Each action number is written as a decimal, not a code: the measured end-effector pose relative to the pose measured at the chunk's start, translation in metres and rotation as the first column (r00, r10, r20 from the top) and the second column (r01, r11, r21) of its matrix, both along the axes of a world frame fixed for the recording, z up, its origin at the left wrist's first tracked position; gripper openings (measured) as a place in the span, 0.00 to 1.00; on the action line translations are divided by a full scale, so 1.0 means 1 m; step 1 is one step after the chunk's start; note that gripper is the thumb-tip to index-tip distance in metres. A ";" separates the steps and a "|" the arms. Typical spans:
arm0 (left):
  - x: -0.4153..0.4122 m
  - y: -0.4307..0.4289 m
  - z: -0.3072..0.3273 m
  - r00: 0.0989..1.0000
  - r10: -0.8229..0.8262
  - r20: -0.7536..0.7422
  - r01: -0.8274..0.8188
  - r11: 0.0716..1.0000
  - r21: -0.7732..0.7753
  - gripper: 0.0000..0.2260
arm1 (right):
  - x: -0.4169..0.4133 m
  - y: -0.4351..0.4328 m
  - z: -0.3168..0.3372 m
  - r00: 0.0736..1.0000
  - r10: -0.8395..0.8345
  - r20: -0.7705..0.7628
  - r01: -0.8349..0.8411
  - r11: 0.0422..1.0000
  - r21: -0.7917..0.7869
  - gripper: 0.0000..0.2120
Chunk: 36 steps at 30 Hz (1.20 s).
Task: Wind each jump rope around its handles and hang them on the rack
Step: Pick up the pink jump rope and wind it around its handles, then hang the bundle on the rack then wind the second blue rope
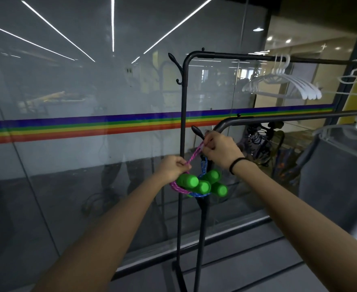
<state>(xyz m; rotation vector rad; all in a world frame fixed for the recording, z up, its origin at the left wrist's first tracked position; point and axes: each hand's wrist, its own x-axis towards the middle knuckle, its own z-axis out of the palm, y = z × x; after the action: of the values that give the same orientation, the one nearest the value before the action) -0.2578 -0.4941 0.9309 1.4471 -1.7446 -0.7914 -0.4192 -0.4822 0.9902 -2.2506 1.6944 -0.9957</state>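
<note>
Left hand (pixel 173 167) holds the pink rope (pixel 194 153) wound on green handles (pixel 187 180); right hand (pixel 222 150) pinches its loop beside the hook (pixel 197 130) of the rack (pixel 278 118), both grips tight. A blue rope (pixel 204 165) hangs just beside.

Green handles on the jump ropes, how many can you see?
4 green handles, bunched together: one under the left hand, one just right of it, one higher behind, one farthest right. Others could be hidden behind them.

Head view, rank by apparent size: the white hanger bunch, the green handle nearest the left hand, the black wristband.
1. white hanger bunch
2. green handle
3. black wristband, about as long as the handle but much thinner
</note>
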 end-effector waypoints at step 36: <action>0.246 0.435 -0.212 0.766 0.620 -0.170 -0.446 0.703 0.554 0.10 | 0.250 0.301 -0.244 0.901 0.387 0.197 -0.418 0.648 0.637 0.09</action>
<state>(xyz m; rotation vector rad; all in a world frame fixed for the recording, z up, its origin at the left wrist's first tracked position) -0.0115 -0.0588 0.7190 1.8865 -0.7824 -1.1122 -0.1691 -0.1807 0.7457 -1.9340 1.1595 -0.2487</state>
